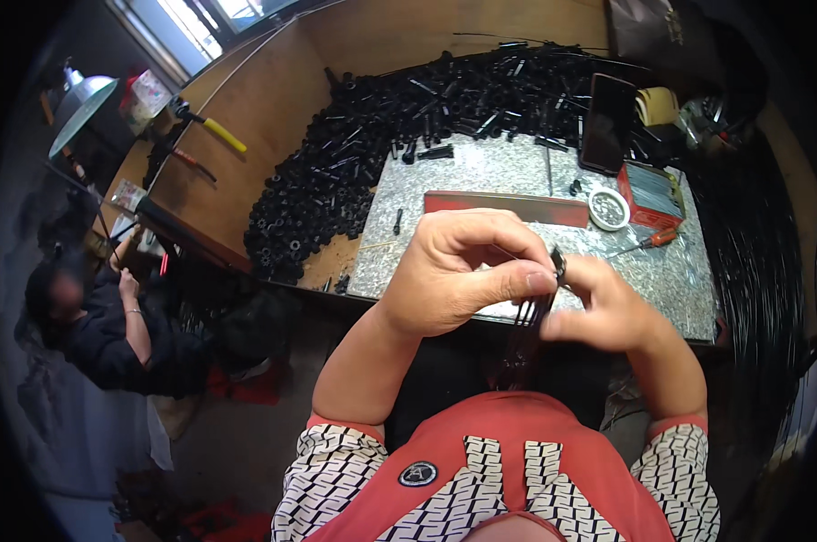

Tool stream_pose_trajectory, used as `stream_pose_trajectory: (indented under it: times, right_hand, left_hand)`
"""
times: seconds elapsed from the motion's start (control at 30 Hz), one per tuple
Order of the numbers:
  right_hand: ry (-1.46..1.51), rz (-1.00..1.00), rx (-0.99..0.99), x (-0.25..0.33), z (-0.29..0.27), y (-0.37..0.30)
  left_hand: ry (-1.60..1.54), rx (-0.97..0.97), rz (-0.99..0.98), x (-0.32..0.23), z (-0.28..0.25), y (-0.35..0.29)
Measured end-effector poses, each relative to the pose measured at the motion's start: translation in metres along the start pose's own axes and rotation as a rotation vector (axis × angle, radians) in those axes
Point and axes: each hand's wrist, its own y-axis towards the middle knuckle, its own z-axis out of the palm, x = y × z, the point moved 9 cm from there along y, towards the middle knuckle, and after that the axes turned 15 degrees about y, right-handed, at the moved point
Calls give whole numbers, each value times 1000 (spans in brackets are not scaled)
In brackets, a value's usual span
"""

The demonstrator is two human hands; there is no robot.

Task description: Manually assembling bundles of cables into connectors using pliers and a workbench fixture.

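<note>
My left hand (467,275) is closed in a pinch over the near edge of the bench, its thumb tip against a small black fitting (559,264). Something thin, perhaps a wire, shows between its thumb and index finger; I cannot make it out fully. A bundle of thin dark rods (521,348) hangs down from the fitting toward my lap. Curled around the fitting and the top of the rods is my right hand (603,303), its fingertips partly hidden behind them.
A large heap of black plastic parts (336,163) covers the back and left of the speckled board (481,163). On the board are a red bar (553,212), white dish (608,210), red box (657,217), orange-handled screwdriver (662,238) and phone (607,124). At left another person (110,316) works.
</note>
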Motion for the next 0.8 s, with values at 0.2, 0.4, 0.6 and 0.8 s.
stream_pose_trajectory:
  times: [0.2, 0.4, 0.6, 0.8]
  right_hand:
    - [449, 57, -83, -4, -2, 17]
    - [418, 51, -132, -12, -9, 17]
    - [452, 25, -154, -18, -16, 18]
    - [499, -51, -256, -13, -13, 27]
  left_hand:
    - [120, -193, -30, 1, -12, 0]
    - [189, -266, -15, 4, -21, 0]
    - [171, -187, -14, 5, -27, 3]
    - [95, -122, -126, 22, -26, 10]
